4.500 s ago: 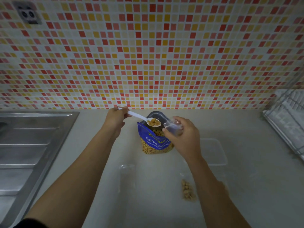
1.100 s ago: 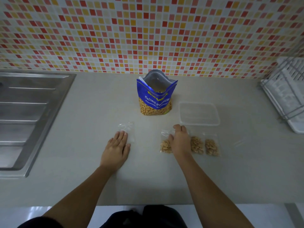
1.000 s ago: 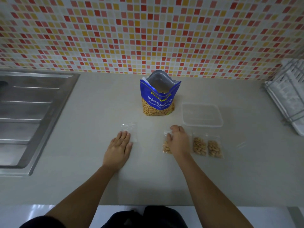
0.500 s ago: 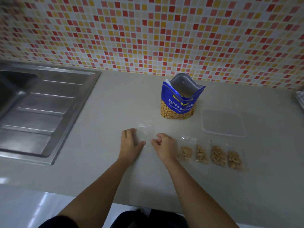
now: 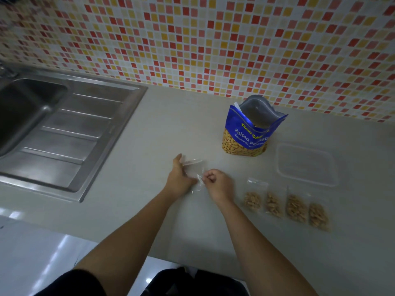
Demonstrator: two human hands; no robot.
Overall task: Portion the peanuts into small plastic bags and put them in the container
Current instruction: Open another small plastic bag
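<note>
"Which one are they working on?"

"A small empty clear plastic bag [image 5: 193,168], flat on the pale counter [image 5: 162,129] right between the hands. Its long axis runs away from the person. The right hand [image 5: 218,184] is at its near right corner and the left hand [image 5: 179,178] lies along its left edge."

"Holding it?"

"The right grip is narrow, fingers curled, pinching that corner. The left's fingers look fairly straight. It's too blurred to tell whether it pinches."

"And the peanuts?"

"The blue stand-up peanut pouch [image 5: 252,133] stands open beyond and to the right, nearer the right hand. Four filled little bags [image 5: 296,208] lie in a row just this side of the clear rectangular plastic container [image 5: 305,165]. I see none inside it."
</note>
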